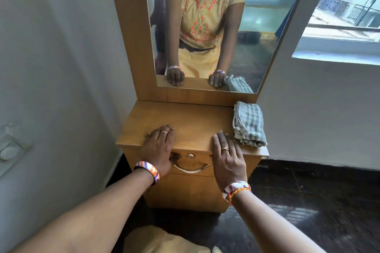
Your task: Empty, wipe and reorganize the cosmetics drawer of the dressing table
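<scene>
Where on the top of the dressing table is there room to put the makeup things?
The bare wood between the left hand and right hand, running back to the mirror frame, is free. The back left corner of the dressing table top is free too. The right edge is crowded: the folded checked cloth lies there.

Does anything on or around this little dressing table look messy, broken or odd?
Mostly tidy. The folded cloth lies neatly at the top's right edge. Only the dark smudges on the drawer front around its handle stand out; it's shut.
</scene>
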The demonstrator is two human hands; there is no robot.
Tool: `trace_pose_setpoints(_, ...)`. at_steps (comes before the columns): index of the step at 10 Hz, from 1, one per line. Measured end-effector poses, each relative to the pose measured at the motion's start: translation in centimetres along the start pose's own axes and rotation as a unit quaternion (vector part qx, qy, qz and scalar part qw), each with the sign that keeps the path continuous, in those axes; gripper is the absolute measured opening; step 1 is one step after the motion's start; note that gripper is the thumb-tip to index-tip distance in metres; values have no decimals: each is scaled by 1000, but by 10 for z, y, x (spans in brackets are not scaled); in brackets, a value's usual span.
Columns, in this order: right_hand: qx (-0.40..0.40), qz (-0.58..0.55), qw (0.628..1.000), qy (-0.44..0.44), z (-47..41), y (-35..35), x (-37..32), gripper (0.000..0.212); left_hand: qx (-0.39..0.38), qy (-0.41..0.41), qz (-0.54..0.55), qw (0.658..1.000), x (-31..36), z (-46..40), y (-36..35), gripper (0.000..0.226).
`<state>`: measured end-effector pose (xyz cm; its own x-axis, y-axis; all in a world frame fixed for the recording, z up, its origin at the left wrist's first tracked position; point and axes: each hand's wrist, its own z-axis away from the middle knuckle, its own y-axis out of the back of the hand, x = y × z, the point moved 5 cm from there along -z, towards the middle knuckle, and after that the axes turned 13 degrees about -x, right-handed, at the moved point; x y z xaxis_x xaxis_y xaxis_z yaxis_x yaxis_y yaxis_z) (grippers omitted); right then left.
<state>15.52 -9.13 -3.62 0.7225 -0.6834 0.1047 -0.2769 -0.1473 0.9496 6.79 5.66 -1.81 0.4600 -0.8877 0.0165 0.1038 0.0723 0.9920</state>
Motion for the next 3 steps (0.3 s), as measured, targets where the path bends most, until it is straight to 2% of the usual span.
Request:
trace_pose_setpoints(1,-157,-22,987,15,-5,12,-1,40,-82,-6,-2,997,5,1,14,89)
trace_pose_setpoints(2,-303,-34,949,76,-13,49,9,50,-179,-28,-38,983,8,7,39,90)
trace_pose_setpoints(3,-299,-20,941,160,-39,107,38,54,-166,-54,-18,984,24,-7,93,80)
